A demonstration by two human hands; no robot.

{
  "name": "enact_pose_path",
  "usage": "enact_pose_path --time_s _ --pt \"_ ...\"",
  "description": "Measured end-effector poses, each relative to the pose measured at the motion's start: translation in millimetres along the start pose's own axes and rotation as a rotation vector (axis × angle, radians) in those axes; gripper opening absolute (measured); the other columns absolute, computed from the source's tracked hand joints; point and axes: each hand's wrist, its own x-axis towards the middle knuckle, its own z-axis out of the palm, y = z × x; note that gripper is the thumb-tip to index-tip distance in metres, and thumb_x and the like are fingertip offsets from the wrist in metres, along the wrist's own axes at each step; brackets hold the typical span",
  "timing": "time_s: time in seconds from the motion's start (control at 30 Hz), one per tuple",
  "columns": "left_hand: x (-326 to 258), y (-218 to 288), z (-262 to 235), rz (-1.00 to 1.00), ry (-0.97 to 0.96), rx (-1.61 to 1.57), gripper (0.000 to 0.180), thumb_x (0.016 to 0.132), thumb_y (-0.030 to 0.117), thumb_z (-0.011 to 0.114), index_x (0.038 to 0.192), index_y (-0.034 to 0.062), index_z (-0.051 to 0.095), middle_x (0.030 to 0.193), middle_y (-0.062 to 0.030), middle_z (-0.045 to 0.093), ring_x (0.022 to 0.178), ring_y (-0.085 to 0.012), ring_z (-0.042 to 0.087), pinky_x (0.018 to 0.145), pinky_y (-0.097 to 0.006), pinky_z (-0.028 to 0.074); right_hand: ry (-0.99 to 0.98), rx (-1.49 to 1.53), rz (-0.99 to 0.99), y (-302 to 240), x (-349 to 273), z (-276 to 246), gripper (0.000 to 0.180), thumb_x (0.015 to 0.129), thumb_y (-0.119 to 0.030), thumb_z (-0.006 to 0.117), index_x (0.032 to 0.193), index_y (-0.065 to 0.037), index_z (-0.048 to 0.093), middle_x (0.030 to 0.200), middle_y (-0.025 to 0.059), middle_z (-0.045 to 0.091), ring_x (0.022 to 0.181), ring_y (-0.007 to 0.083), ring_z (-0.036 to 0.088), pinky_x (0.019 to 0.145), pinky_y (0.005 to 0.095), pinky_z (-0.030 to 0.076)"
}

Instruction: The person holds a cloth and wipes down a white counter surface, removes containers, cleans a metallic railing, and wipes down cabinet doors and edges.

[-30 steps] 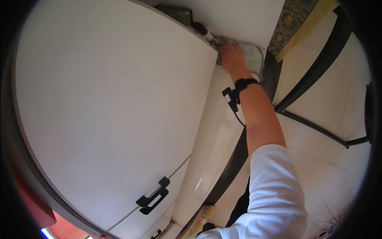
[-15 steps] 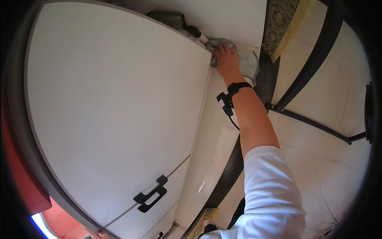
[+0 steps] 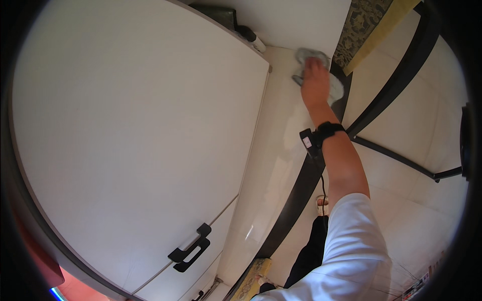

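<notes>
My right hand (image 3: 315,83), slightly smeared by motion, presses down on a crumpled grey-green cloth (image 3: 335,91). Cloth shows on both sides of the fingers, bunched above them and spread toward the dark edge. It lies on a glossy white surface (image 3: 273,130) beside the white cabinet (image 3: 145,135). A black strap with a small device (image 3: 310,143) and a cable sits on my right wrist. My left hand is out of view.
The cabinet has black handles (image 3: 191,248). A dark band (image 3: 288,215) borders the white surface. Behind the cabinet's far corner lies a dark green item (image 3: 218,15). Patterned fabric with a yellow border (image 3: 361,35) hangs near a black metal frame (image 3: 396,75). A foot (image 3: 322,204) shows below.
My right hand has moved with the cloth to the right, from the cabinet's corner to the surface's dark edge. My left hand's fingers have left the lower left of the picture.
</notes>
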Motion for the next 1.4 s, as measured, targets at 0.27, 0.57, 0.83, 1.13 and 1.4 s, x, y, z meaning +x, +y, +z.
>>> enact_pose_path --time_s 0.27,0.57,0.83,1.13,1.4 --pt "-1.6 -0.6 -2.5 -0.026 -0.008 0.005 0.072 0.1 0.048 0.025 0.144 -0.0064 0.01 0.148 -0.0224 0.017 0.137 -0.0321 0.021 0.109 -0.043 0.02 -0.082 0.307 -0.138 -27.0 54.4 38.2 0.03 0.076 -0.009 0.055 0.105 -0.01 0.064 0.111 0.0061 0.053 0.109 0.0255 0.049 0.088 0.0382 0.046" --pt "-4.3 1.9 -14.4 -0.036 0.004 0.03 0.072 0.1 0.048 0.025 0.144 -0.0066 0.011 0.147 -0.0223 0.018 0.137 -0.0317 0.022 0.109 -0.042 0.02 -0.252 0.412 -0.196 -24.8 50.3 44.4 0.031 0.078 -0.011 0.056 0.108 -0.015 0.065 0.113 0.0043 0.058 0.115 0.0237 0.048 0.095 0.0401 0.04" --pt "-20.1 1.5 -15.1 -0.047 0.005 0.039 0.072 0.1 0.049 0.026 0.144 -0.0068 0.011 0.147 -0.0223 0.019 0.136 -0.0314 0.023 0.108 -0.042 0.021 -0.243 0.064 -0.412 3.3 25.6 15.3 0.038 0.093 -0.022 0.048 0.13 -0.02 0.05 0.14 -0.0017 0.044 0.134 0.0197 0.033 0.111 0.0406 0.024" --pt "-40.6 -21.7 -32.7 -0.013 0.071 0.046 0.073 0.1 0.049 0.026 0.144 -0.0071 0.012 0.146 -0.0223 0.021 0.136 -0.0311 0.024 0.108 -0.042 0.022 -0.42 -0.032 -0.349 -31.0 -42.9 -5.8 0.047 0.098 -0.036 0.038 0.142 -0.019 0.036 0.149 0.0018 0.03 0.14 0.0229 0.021 0.115 0.0408 0.015" --pt "-23.7 -1.2 -34.2 -0.028 0.149 0.013 0.072 0.099 0.051 0.025 0.144 -0.0047 0.015 0.145 -0.0191 0.025 0.134 -0.029 0.028 0.107 -0.041 0.024 -0.41 0.145 -0.402 -107.4 -144.8 -31.8 0.047 0.094 -0.034 0.046 0.136 -0.014 0.043 0.144 0.0063 0.037 0.136 0.0276 0.027 0.113 0.0456 0.019"
